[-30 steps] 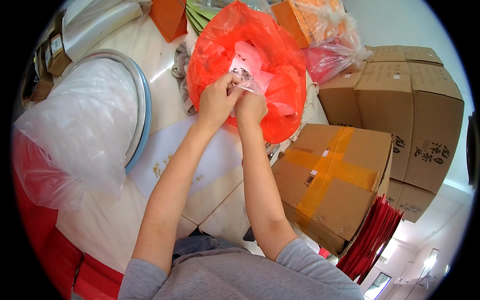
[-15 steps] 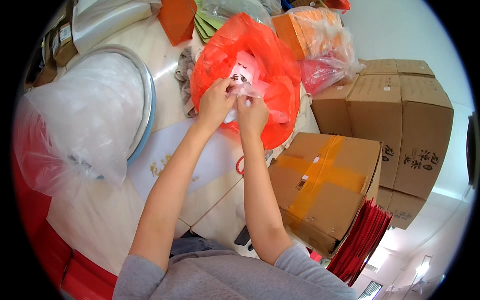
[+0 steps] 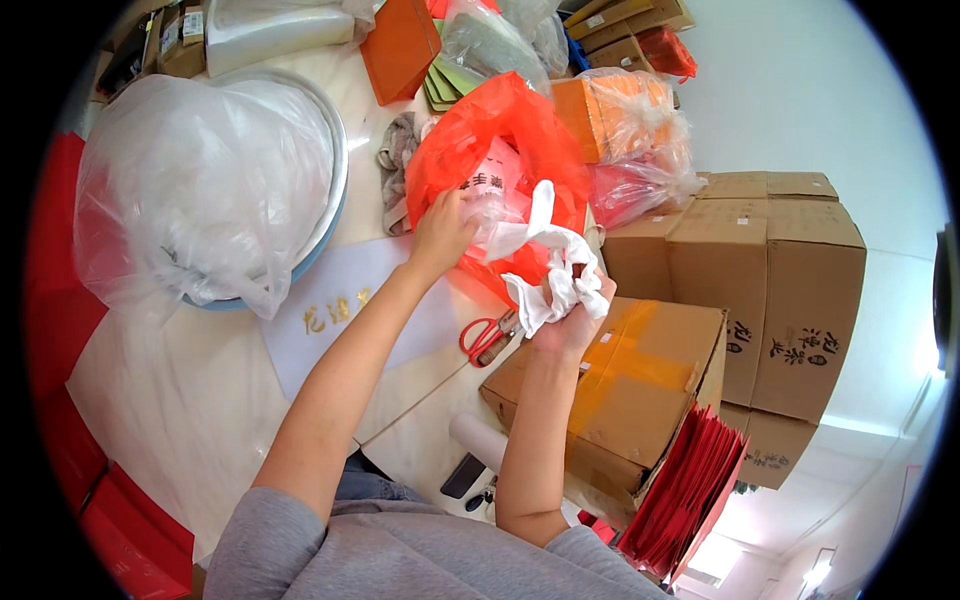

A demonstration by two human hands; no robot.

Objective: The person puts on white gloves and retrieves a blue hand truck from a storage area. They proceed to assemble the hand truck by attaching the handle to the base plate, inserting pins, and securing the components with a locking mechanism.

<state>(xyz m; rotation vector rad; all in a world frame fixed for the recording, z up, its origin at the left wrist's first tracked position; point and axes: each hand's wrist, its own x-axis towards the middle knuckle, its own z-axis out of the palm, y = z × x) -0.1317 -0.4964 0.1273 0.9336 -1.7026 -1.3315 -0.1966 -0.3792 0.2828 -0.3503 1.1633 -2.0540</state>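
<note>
A pair of white cloth gloves (image 3: 562, 262) hangs crumpled from my right hand (image 3: 580, 328), whose fingers are closed round it. The loose finger parts flop upward and to the left. My left hand (image 3: 443, 238) is closed at the edge of a clear plastic wrapper (image 3: 489, 212), with its fingertips partly hidden. Both hands are over or beside an open red plastic bag (image 3: 552, 145). Within the bag lies a pink and white printed packet (image 3: 492, 172).
A basin (image 3: 335, 170) with a large clear plastic bag (image 3: 205, 190) stands at left. Red-handled scissors (image 3: 483, 342) and a white sheet with gold characters (image 3: 375, 285) lie on the table. A taped carton (image 3: 650, 355), stacked cartons (image 3: 790, 290) and red folders (image 3: 685, 490) fill the right.
My right hand has moved right and nearer to me, bringing the white gloves out from the wrapper and away from the left hand. The left hand stays at the red bag.
</note>
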